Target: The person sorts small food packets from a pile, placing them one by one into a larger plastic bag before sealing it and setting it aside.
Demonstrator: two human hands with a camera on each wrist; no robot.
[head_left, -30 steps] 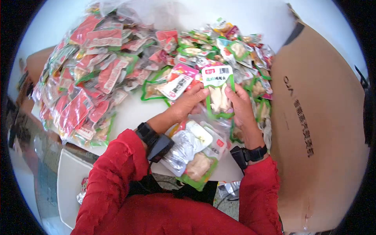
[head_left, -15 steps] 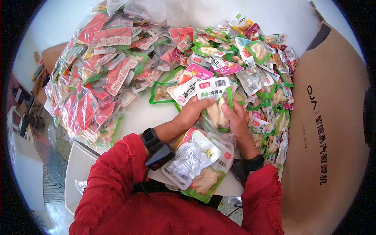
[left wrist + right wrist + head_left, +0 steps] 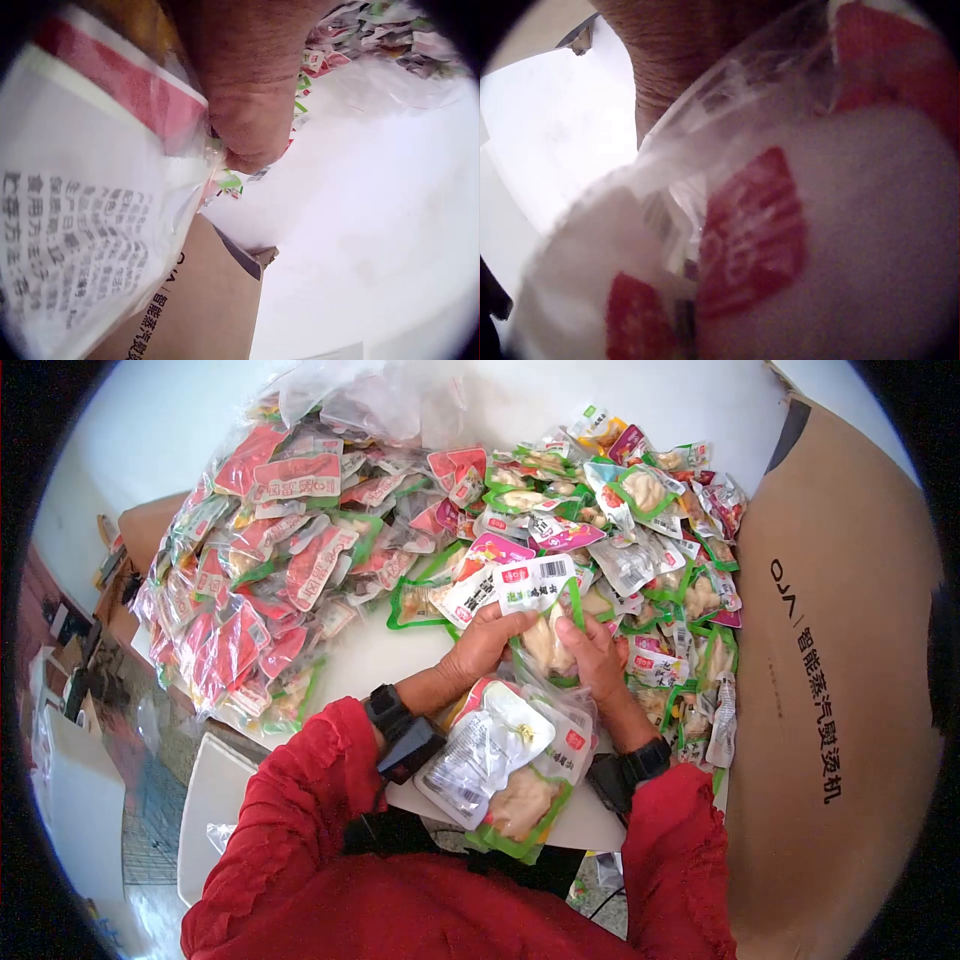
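Note:
Both hands hold one vacuum food pouch [image 3: 543, 635] in the head view. It has a green edge, a white printed top with a barcode, and pale meat pieces showing through. My left hand [image 3: 482, 652] grips its left side, thumb on the front. From the right, my right hand [image 3: 603, 662] pinches it, thumb over the meat. Just below, the pouch's lower end overlaps the top of a clear plastic bag [image 3: 566, 712] with several pouches inside. A silvery printed pouch back [image 3: 465, 772] shows there. In the left wrist view, a printed pouch [image 3: 82, 225] fills the left side beside the left hand [image 3: 247, 97].
On the table's left is a big heap of red-labelled pouches [image 3: 300, 565] under clear film. A looser pile of green-edged pouches [image 3: 640, 570] lies beyond the hands and to the right. A tall cardboard box [image 3: 835, 650] stands along the right side. A white bin [image 3: 212, 800] is at lower left.
The held pouch has come down towards the clear bag and tilted slightly, its lower end now overlapping the bag's top. Both hands keep hold of it. The head view has shifted a little.

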